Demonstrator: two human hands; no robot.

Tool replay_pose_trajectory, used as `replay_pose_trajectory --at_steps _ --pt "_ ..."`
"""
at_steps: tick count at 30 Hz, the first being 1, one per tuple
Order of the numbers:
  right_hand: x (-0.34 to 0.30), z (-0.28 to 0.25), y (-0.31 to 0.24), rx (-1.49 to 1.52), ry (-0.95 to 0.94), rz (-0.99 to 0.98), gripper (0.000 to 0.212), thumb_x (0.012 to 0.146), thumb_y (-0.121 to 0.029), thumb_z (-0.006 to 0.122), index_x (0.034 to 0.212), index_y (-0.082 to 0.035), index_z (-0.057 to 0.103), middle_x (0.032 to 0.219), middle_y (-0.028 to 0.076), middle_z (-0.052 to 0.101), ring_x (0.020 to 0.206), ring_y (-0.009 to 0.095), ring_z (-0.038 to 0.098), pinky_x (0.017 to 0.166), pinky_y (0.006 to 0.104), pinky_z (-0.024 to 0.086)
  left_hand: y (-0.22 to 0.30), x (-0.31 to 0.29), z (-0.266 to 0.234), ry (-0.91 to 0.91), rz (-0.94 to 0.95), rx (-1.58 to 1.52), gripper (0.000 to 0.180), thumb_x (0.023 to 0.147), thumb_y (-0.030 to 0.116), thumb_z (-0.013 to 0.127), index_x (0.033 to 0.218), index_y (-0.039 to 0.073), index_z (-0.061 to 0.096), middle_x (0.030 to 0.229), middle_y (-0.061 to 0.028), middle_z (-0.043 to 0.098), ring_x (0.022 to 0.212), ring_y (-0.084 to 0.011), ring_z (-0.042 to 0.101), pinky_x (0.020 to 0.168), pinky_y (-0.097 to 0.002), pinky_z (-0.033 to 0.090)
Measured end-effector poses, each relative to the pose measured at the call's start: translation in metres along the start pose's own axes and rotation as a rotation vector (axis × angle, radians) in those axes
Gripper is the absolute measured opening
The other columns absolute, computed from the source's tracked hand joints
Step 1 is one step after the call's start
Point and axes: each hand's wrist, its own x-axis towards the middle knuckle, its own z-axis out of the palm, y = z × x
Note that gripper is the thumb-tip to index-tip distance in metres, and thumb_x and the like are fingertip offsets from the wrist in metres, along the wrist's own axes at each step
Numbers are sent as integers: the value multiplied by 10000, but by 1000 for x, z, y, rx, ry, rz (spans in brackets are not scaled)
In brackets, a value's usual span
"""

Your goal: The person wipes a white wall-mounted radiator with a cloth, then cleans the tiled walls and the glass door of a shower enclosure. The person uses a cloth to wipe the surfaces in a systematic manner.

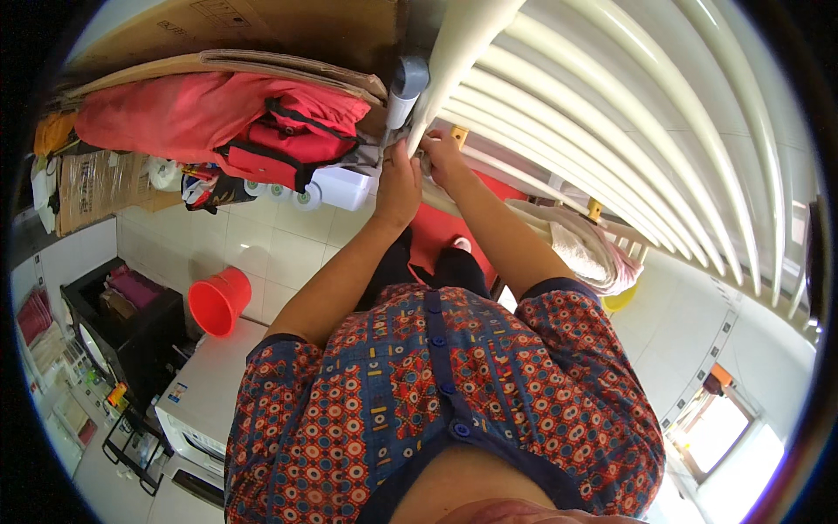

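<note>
My left hand [399,188] and my right hand [443,163] are close together at the end of a thick cream-white radiator pipe [449,65]. The fingers of both are bent inward and closed, but the pipe and the hands themselves hide what is between them. Just beyond my left fingertips stands a grey-and-white cylindrical piece [405,94], close against the pipe. A small yellow fitting [458,136] sits beside my right fingers.
White radiator bars [594,131] fan out on the right, with a towel [585,253] hanging below. On the left are a red bag [227,118], cardboard [253,35], a white container [345,188], a red bucket [218,301] and a white appliance [205,384]. Red mat [436,231] underfoot.
</note>
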Motion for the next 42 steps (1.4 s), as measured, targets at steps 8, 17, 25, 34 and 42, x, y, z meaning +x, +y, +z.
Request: replay_pose_trajectory --at_steps 8,17,25,34,42 --pt "6 -67 1 -1023 -409 -403 363 834 -368 611 959 -30 653 987 240 642 925 400 617 794 452 495 -4 -2 10 114 -29 15 384 910 43 486 1259 -60 363 1150 -318 483 1064 -477 493 927 -487 410" --pt "18 -68 -15 -1160 70 -953 262 863 -158 587 1086 -24 612 992 195 643 938 355 628 791 460 509 15 5 25 380 -280 -32 300 909 134 550 1166 -17 508 1064 -269 582 989 -448 547 858 -483 439" --pt "8 -74 -3 -1898 -376 -838 189 857 -132 522 993 -30 606 1068 177 632 899 303 667 681 421 554 17 2 20 374 -336 6 349 874 80 585 1199 -9 497 1121 -265 572 1012 -435 558 849 -479 464" --pt "36 -44 -11 -1533 2 -1153 179 834 -141 555 986 -109 642 950 121 659 893 318 652 741 434 532 14 3 17 392 -322 -11 322 872 94 584 1174 4 519 1081 -257 581 977 -436 571 823 -479 474" --pt "10 -122 20 -1712 -366 -831 197 848 -169 564 989 -118 690 920 177 658 868 333 654 775 446 517 -2 7 14 445 -333 57 301 872 128 595 1139 4 534 1039 -262 590 965 -435 574 806 -489 477"
